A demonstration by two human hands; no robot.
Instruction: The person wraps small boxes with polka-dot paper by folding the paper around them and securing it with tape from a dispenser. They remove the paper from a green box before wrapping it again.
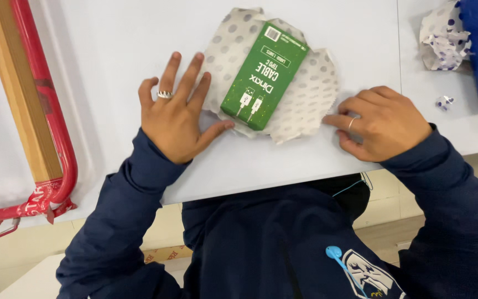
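Green box point(264, 77) lies on dotted paper point(311, 99); left hand point(175, 119) flat, fingers spread, right hand point(380, 124) curled, pinching the paper's edge.

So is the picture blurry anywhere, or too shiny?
Head view: even, soft light, with no strong glare on the white table. The green box and spotted paper look sharp. Only faint shadows lie under the left hand and right hand. The picture's edges look slightly stretched.

White table point(112, 44), beige tiled floor point(167, 227)
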